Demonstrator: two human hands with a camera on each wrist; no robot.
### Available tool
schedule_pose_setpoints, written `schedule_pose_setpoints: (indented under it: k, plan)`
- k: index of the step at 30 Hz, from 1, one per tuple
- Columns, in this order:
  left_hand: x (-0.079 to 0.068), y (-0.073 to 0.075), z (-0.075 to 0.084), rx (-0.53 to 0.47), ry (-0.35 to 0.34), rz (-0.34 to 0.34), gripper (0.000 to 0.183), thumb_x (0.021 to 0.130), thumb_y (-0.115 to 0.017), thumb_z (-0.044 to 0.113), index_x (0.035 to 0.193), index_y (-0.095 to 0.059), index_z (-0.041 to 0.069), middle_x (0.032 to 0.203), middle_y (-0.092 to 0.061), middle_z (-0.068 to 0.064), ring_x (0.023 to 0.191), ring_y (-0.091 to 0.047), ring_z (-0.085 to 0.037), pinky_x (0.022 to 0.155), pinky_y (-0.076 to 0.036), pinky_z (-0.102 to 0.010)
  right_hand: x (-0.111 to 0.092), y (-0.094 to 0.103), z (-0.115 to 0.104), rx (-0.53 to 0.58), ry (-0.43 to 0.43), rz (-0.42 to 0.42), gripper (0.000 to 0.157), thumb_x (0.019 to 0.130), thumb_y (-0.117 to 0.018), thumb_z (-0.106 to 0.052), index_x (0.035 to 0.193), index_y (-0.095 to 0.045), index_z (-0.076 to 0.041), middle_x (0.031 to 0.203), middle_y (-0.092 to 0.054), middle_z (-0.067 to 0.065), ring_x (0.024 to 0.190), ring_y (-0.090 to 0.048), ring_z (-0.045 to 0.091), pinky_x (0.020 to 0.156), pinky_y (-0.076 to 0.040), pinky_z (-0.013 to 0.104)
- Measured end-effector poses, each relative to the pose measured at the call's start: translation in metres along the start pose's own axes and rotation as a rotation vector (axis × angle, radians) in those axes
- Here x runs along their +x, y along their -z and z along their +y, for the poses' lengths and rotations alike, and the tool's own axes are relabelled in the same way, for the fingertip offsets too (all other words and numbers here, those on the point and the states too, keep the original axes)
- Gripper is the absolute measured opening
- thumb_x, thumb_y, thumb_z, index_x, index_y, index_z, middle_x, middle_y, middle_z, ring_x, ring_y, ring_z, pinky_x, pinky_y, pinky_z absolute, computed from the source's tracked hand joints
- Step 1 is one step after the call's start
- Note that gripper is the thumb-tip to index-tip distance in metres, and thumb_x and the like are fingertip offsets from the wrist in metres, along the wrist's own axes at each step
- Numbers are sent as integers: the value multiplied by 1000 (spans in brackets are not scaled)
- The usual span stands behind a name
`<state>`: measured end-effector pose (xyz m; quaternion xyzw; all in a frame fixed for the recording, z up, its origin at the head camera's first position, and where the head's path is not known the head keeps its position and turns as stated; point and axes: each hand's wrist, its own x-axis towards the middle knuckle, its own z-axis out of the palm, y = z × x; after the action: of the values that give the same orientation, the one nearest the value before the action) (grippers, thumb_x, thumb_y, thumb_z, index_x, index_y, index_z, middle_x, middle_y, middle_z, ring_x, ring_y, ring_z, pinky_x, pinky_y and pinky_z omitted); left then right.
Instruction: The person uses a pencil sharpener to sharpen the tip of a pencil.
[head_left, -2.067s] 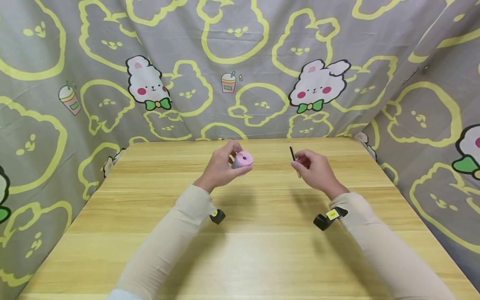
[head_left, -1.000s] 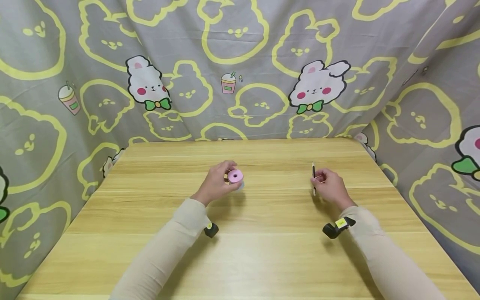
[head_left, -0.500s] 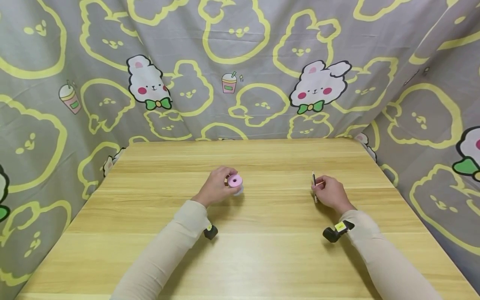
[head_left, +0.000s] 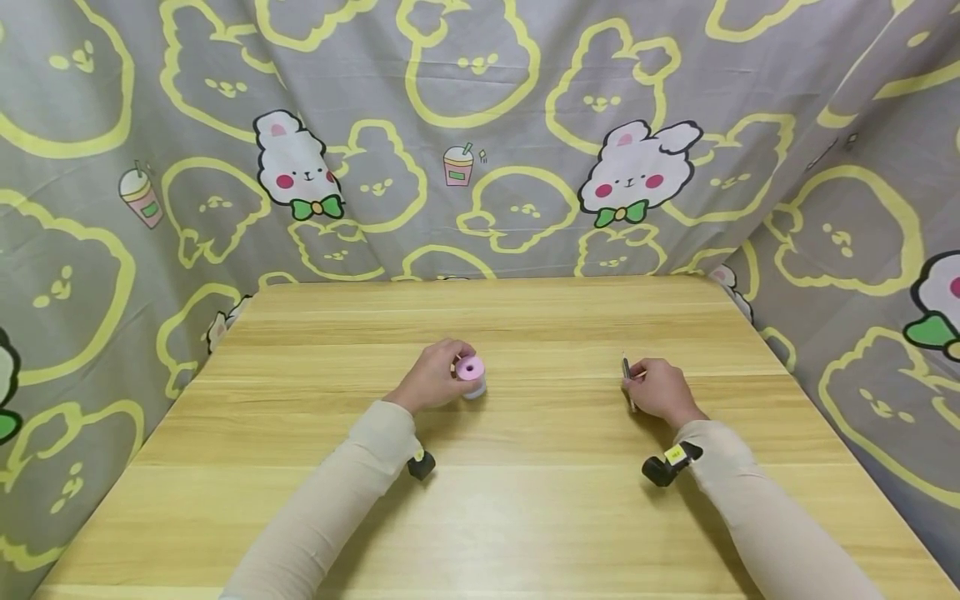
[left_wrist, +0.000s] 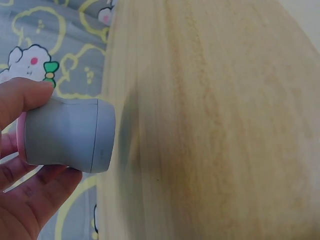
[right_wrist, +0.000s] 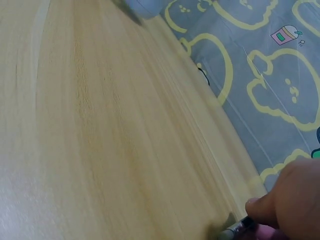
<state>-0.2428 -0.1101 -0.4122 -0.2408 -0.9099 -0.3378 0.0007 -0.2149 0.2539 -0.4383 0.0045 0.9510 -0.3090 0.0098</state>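
My left hand holds a pencil sharpener between thumb and fingers, upright and close over the table. The sharpener has a pink top with a dark round hole and a grey-blue body, seen side-on in the left wrist view. To the right, my right hand pinches a slim dark pencil with its thin tip pointing up and away. The fingers hide the pencil's middle. Its lower end shows close to the tabletop at the bottom of the right wrist view.
A wood-grain table spreads under both hands. Behind it and along the sides hangs a grey curtain with yellow outlines and white rabbits. Small black cameras are strapped at both wrists.
Both hands have come down toward the tabletop and nearer to me. The right hand with the pencil has also moved right, widening the gap to the sharpener. Both grips have stayed.
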Motion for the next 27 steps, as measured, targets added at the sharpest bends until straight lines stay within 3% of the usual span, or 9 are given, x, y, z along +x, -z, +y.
schedule_pose_setpoints:
  k: [14,27]
  plan:
    - [2,-4,-2,4,10,-36,41,81,-80,20,114,-61,3,104,-60,-3,92,-53,-18,77,-48,-30,-2,2,-3,-32,-34,-35,29,89,-65,-16,103,-64,9,90,-68,16,83,-61,31,74,-48,46]
    - [2,-7,-7,-11,-14,-25,42,81,-80,20,114,-61,1,103,-61,-4,91,-55,-18,78,-48,-30,-2,1,-2,-44,-43,-33,31,89,-66,-19,105,-65,8,96,-68,21,92,-61,37,79,-47,49]
